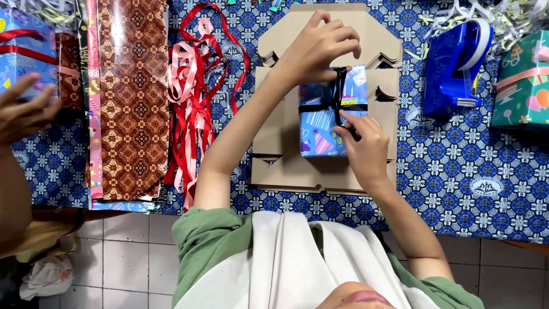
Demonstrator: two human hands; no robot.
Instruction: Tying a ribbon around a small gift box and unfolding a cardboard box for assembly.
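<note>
Blue patterned cloth [469, 171]: left hand [320, 48] and right hand [363, 146] pinch the black ribbon [338, 91] on the box [326, 123], mid-knot; tightening looks next.

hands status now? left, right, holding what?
Left hand: closed, pinching the black ribbon above the blue wrapped box.
Right hand: closed, pinching the same ribbon at the box's right side.

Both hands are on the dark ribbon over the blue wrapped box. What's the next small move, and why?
Probably pull the two ends apart to snug the knot. The left hand pinches the dark ribbon where it crosses on top of the blue wrapped box, and the right hand grips a ribbon end beside that crossing. No bow shows yet.
</note>
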